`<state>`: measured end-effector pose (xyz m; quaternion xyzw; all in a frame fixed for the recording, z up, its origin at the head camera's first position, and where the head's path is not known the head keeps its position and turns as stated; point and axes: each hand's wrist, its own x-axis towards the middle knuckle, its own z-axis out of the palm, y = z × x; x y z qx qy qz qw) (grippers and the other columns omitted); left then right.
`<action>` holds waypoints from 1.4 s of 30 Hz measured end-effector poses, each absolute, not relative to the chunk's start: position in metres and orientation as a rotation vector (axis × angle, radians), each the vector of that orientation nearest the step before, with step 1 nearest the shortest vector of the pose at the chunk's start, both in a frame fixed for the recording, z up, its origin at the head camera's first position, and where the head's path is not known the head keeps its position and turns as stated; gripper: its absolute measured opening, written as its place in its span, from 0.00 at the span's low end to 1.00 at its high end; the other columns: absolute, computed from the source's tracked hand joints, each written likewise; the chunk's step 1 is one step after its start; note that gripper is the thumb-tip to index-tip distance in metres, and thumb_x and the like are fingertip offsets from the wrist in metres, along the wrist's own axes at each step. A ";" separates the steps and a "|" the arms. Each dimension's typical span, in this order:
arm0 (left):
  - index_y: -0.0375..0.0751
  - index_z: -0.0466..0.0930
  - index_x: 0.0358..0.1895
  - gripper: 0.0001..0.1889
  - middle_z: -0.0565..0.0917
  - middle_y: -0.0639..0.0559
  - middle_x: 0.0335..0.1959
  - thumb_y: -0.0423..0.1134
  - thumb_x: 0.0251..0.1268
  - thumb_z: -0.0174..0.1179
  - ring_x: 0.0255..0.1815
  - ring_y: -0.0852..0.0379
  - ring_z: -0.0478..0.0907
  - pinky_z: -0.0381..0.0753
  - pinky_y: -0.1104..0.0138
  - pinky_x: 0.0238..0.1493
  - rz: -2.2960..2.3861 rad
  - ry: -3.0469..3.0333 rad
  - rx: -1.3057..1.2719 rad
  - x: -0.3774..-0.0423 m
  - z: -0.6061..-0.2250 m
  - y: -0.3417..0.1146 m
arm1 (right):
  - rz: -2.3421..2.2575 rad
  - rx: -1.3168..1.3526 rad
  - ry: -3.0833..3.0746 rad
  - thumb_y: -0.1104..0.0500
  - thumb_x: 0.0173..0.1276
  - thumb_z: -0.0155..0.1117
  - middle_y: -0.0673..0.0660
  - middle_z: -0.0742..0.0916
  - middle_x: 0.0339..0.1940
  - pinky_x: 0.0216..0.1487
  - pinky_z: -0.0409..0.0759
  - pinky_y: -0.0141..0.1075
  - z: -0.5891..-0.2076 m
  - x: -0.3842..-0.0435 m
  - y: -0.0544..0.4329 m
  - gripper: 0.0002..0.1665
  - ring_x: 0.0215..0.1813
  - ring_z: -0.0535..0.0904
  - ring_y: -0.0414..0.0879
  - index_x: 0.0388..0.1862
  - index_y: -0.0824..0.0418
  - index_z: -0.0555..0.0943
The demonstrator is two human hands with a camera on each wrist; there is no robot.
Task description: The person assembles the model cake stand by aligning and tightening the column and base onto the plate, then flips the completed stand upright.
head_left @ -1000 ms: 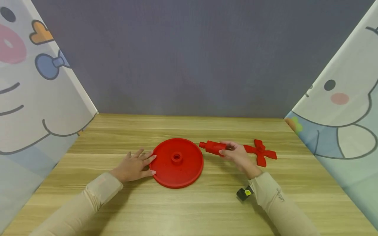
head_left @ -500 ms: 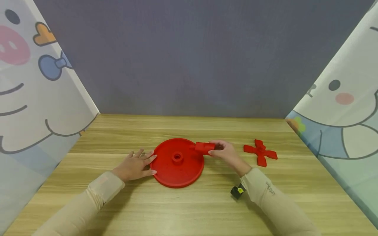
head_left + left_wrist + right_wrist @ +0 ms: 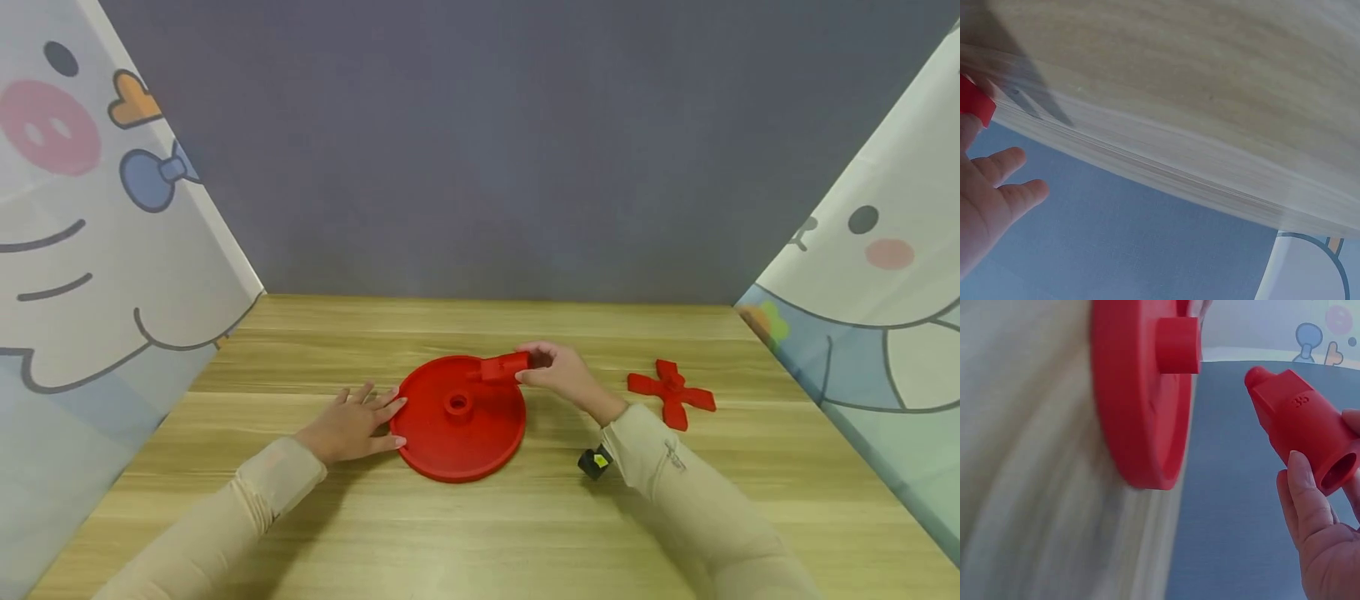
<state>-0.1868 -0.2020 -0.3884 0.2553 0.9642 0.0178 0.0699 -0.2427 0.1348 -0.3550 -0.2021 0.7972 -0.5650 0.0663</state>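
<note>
A round red disc point(image 3: 450, 454) with a raised rim and a hollow central hub point(image 3: 458, 405) lies on the wooden table. My left hand point(image 3: 348, 427) rests at its left edge, fingers spread, fingertips on the rim. Between thumb and fingers, my right hand point(image 3: 566, 379) grips a red hollow cylinder point(image 3: 507, 367) above the disc's upper right part. In the right wrist view the cylinder point(image 3: 1310, 425) has a narrow round tip, a flat face, an open near end and the number 35. It is apart from the disc, its tip directed away from the palm.
A red four-bladed piece point(image 3: 673, 393) with a central knob lies on the table to the right. A small black device point(image 3: 595, 462) with a yellow mark is at my right wrist. A grey panel point(image 3: 495, 150) rises behind the table, with cartoon-printed cloths at both sides.
My right hand has moved left with the red cylinder, from beside the disc to above it, and the cylinder has tilted. My left hand stays on the disc's rim.
</note>
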 end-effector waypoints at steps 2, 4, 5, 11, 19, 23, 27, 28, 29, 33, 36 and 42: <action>0.40 0.67 0.69 0.38 0.65 0.42 0.71 0.64 0.65 0.51 0.69 0.28 0.57 0.55 0.33 0.62 0.046 2.904 0.769 -0.187 -0.389 -0.202 | -1.639 -0.629 2.451 0.68 0.56 0.67 0.65 0.86 0.42 0.40 0.81 0.32 -0.351 -0.243 0.131 0.27 0.43 0.81 0.49 0.55 0.76 0.77; 0.40 0.67 0.69 0.38 0.65 0.42 0.71 0.64 0.65 0.51 0.69 0.28 0.57 0.55 0.34 0.62 0.036 2.908 0.772 -0.187 -0.389 -0.202 | -1.563 -0.667 2.507 0.67 0.56 0.68 0.65 0.86 0.42 0.39 0.80 0.32 -0.348 -0.244 0.127 0.27 0.45 0.82 0.52 0.55 0.75 0.77; 0.40 0.67 0.69 0.38 0.65 0.42 0.71 0.64 0.65 0.51 0.69 0.28 0.57 0.55 0.34 0.62 0.031 2.908 0.771 -0.187 -0.389 -0.202 | -1.528 -0.687 2.534 0.66 0.55 0.69 0.65 0.86 0.42 0.38 0.80 0.32 -0.346 -0.244 0.125 0.27 0.45 0.82 0.53 0.55 0.74 0.78; 0.40 0.66 0.70 0.38 0.64 0.42 0.71 0.64 0.65 0.50 0.69 0.28 0.56 0.55 0.34 0.62 0.026 2.888 0.761 -0.188 -0.388 -0.202 | -1.425 -0.806 2.591 0.67 0.54 0.70 0.65 0.87 0.42 0.34 0.79 0.31 -0.341 -0.244 0.114 0.26 0.43 0.83 0.54 0.53 0.73 0.80; 0.40 0.67 0.69 0.37 0.64 0.42 0.71 0.63 0.65 0.51 0.69 0.28 0.56 0.55 0.33 0.62 0.057 2.889 0.765 -0.187 -0.387 -0.202 | -1.243 -0.903 2.665 0.66 0.54 0.69 0.67 0.85 0.48 0.33 0.79 0.30 -0.333 -0.244 0.107 0.25 0.43 0.84 0.53 0.53 0.72 0.80; 0.39 0.67 0.69 0.37 0.65 0.41 0.71 0.63 0.65 0.51 0.68 0.27 0.57 0.56 0.33 0.61 0.053 2.896 0.784 -0.187 -0.387 -0.201 | -1.144 -0.962 2.694 0.66 0.54 0.69 0.64 0.85 0.47 0.30 0.75 0.29 -0.332 -0.246 0.104 0.26 0.39 0.83 0.48 0.53 0.71 0.81; 0.39 0.67 0.69 0.37 0.65 0.41 0.71 0.63 0.66 0.50 0.68 0.27 0.57 0.56 0.33 0.61 0.042 2.895 0.780 -0.187 -0.387 -0.201 | -1.087 -0.990 2.718 0.65 0.53 0.69 0.62 0.86 0.44 0.27 0.71 0.29 -0.330 -0.245 0.100 0.25 0.34 0.77 0.44 0.53 0.70 0.81; 0.39 0.67 0.69 0.37 0.64 0.41 0.71 0.63 0.66 0.50 0.68 0.27 0.57 0.56 0.33 0.61 0.043 2.893 0.783 -0.188 -0.387 -0.201 | -1.075 -0.990 2.730 0.64 0.53 0.69 0.62 0.86 0.44 0.27 0.71 0.29 -0.330 -0.244 0.099 0.25 0.34 0.76 0.44 0.52 0.70 0.82; 0.39 0.67 0.69 0.37 0.64 0.41 0.71 0.63 0.66 0.50 0.68 0.27 0.57 0.56 0.33 0.62 0.050 2.891 0.783 -0.188 -0.387 -0.200 | -1.065 -0.990 2.744 0.64 0.53 0.69 0.62 0.86 0.44 0.28 0.71 0.29 -0.329 -0.243 0.099 0.25 0.34 0.75 0.45 0.52 0.69 0.82; 0.39 0.67 0.69 0.38 0.65 0.41 0.71 0.64 0.65 0.50 0.69 0.27 0.57 0.55 0.33 0.61 0.072 2.887 0.788 -0.189 -0.388 -0.200 | -1.015 -0.989 2.804 0.63 0.53 0.69 0.62 0.85 0.45 0.33 0.73 0.30 -0.327 -0.240 0.098 0.25 0.35 0.74 0.46 0.52 0.69 0.82; 0.40 0.66 0.70 0.38 0.65 0.41 0.71 0.64 0.65 0.51 0.69 0.27 0.56 0.55 0.33 0.61 0.077 2.888 0.771 -0.188 -0.389 -0.202 | -0.987 -0.976 2.807 0.62 0.54 0.69 0.61 0.85 0.45 0.32 0.72 0.30 -0.326 -0.238 0.095 0.26 0.34 0.73 0.45 0.54 0.67 0.81; 0.40 0.67 0.69 0.37 0.66 0.41 0.70 0.63 0.65 0.52 0.68 0.27 0.57 0.56 0.33 0.61 0.074 2.899 0.778 -0.188 -0.388 -0.202 | -1.002 -0.946 2.733 0.65 0.55 0.67 0.58 0.84 0.37 0.21 0.59 0.27 -0.325 -0.238 0.093 0.30 0.19 0.59 0.37 0.60 0.66 0.78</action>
